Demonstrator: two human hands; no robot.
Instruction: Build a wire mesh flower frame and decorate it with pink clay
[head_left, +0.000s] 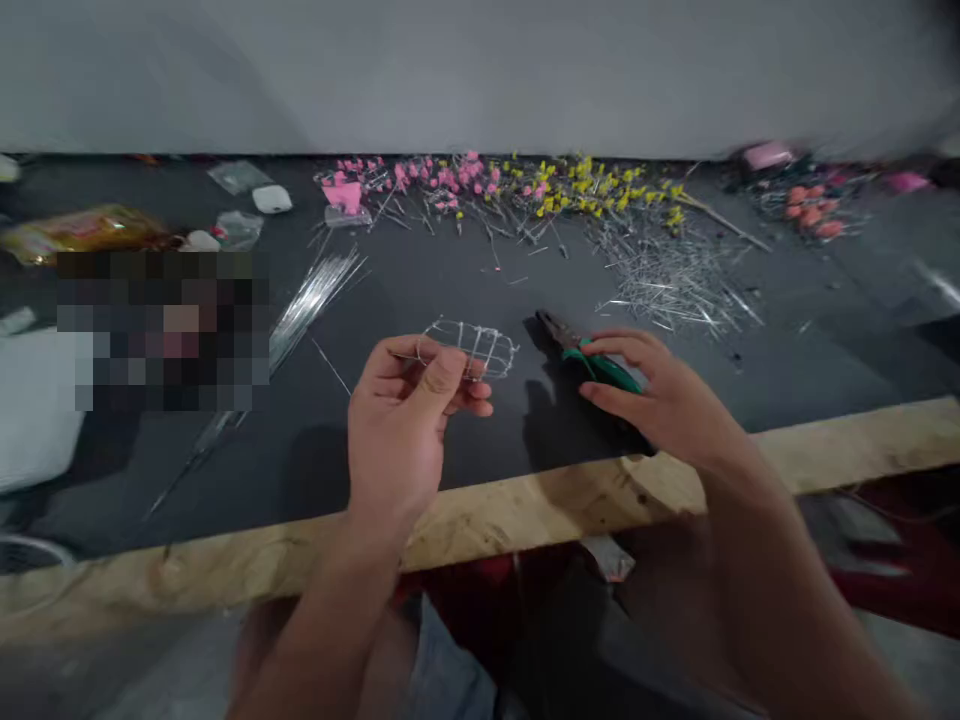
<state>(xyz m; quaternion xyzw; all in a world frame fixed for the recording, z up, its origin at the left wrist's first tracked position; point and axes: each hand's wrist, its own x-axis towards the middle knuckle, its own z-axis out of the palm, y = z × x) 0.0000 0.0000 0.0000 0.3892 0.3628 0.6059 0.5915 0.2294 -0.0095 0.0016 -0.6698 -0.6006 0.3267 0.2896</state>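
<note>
My left hand (405, 420) pinches a small cage-like frame of bent silver wire (476, 347) and holds it just above the black table top (465, 280). My right hand (660, 400) is closed round the green handles of a pair of pliers (592, 360). The pliers' dark jaws point up and left, a little to the right of the wire frame and apart from it. Both hands hover near the table's front wooden edge (525, 510).
A heap of cut wire pieces (675, 275) lies at the right back. Pink and yellow beaded wire stems (510, 185) run along the far edge. A bundle of long straight wires (311, 295) lies to the left. Plastic bags (240, 200) sit at back left.
</note>
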